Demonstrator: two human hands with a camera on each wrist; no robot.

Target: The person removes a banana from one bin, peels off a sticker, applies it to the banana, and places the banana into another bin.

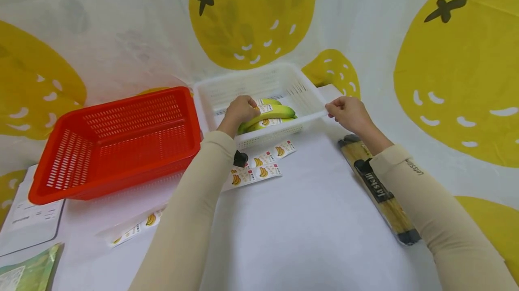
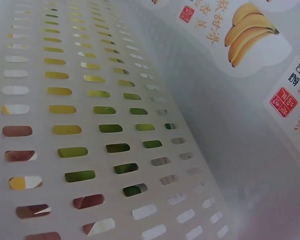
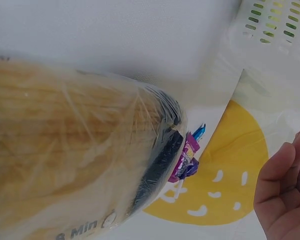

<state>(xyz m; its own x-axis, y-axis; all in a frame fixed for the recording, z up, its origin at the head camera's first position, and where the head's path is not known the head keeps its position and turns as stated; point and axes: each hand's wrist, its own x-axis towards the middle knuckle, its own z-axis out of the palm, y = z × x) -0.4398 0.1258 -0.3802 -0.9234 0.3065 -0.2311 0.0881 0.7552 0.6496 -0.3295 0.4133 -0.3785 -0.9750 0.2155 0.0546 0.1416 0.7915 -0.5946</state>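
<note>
A white slotted basket (image 1: 308, 95) stands at the back centre, holding a bunch of green-yellow bananas (image 1: 272, 113) in a printed clear bag. My left hand (image 1: 240, 110) reaches into the basket and its curled fingers grip the near end of the banana bag. My right hand (image 1: 349, 113) pinches the basket's front right rim. In the left wrist view only the basket wall (image 2: 90, 125) and a banana-printed bag (image 2: 250, 40) show. The right wrist view shows my right palm (image 3: 285, 195) and a corner of the basket (image 3: 275, 25).
An empty red basket (image 1: 117, 142) sits left of the white one. Several empty banana-printed bags (image 1: 259, 167) lie before it. A long noodle pack (image 1: 379, 189) lies under my right forearm, also close up as the noodle pack (image 3: 75, 145). A white device (image 1: 28, 214) and green packet (image 1: 28, 273) are at left.
</note>
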